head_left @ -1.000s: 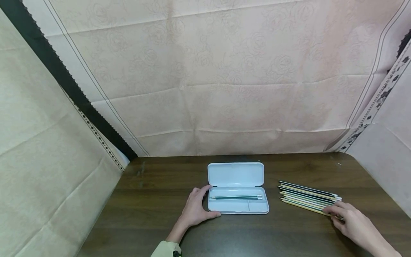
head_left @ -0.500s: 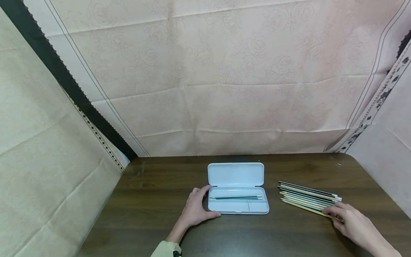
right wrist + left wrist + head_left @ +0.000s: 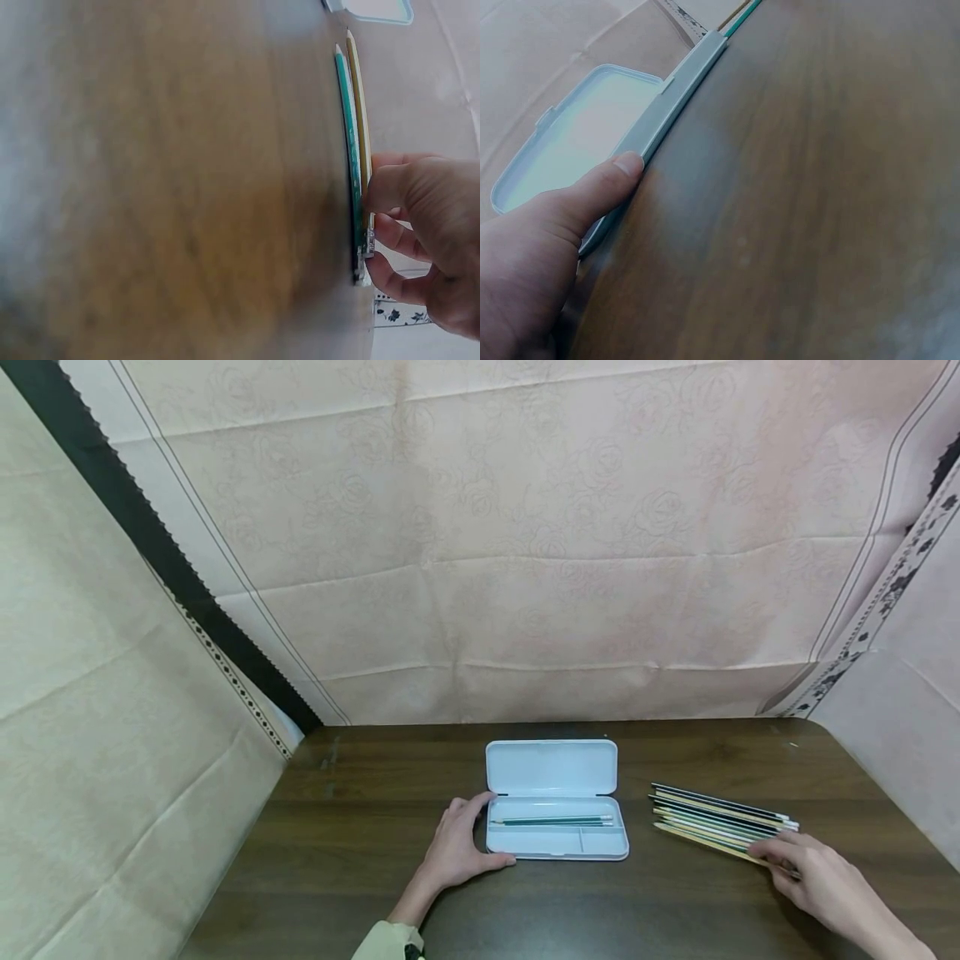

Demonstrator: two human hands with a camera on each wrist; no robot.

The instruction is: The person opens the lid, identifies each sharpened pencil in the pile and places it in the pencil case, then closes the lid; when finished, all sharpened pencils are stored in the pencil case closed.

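Note:
A pale blue pencil case (image 3: 532, 842) lies with its lid up, green pencils (image 3: 555, 821) in its long compartment. My left hand (image 3: 456, 850) grips its left side, thumb on the front edge (image 3: 679, 94) in the left wrist view. To the right, several pencils (image 3: 723, 812) lie side by side, tips pointing left. At their eraser ends my right hand (image 3: 828, 881) pinches the nearest, yellow pencil (image 3: 360, 105); a green pencil (image 3: 348, 112) is right beside it in the right wrist view. The fingers hide part of the yellow pencil.
The brown wooden table (image 3: 330, 877) has rounded far corners. Pale patterned cloth (image 3: 540, 568) hangs behind it, with more cloth at the left and right sides. A gap of bare table separates the case from the loose pencils.
My right hand has shifted slightly left with the yellow pencil, whose tip now reaches a little further left. My left hand and the case have not moved.

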